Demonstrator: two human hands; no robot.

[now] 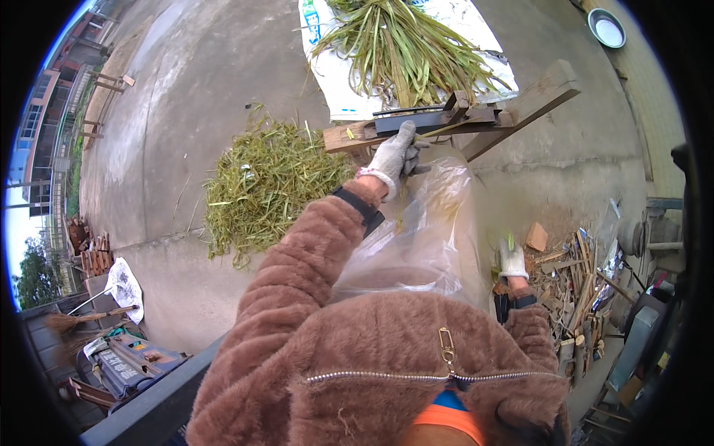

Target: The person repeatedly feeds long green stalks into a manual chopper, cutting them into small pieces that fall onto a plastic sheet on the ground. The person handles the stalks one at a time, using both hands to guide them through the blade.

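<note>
My left hand (397, 158), in a grey-white work glove, is at the near edge of a wooden beam (344, 137) that carries a dark metal channel (403, 124). A thin green stalk runs along the beam by its fingers, and a strip hangs below; the grip is partly hidden. My right hand (511, 257), gloved too, is low at the right, with a bit of green leaf showing at its fingers. Clear plastic sheeting (429, 234) drapes between the hands and my lap. Beyond the beam, a bundle of long green leaves (410, 53) lies on a white woven sack (340, 95).
A heap of chopped green leaves (273, 184) lies on the concrete, left of the beam. A slanting timber (527, 108) joins the beam's right end. Scrap wood (580, 273) and a brick (536, 237) lie at right; a metal basin (606, 28) stands far right.
</note>
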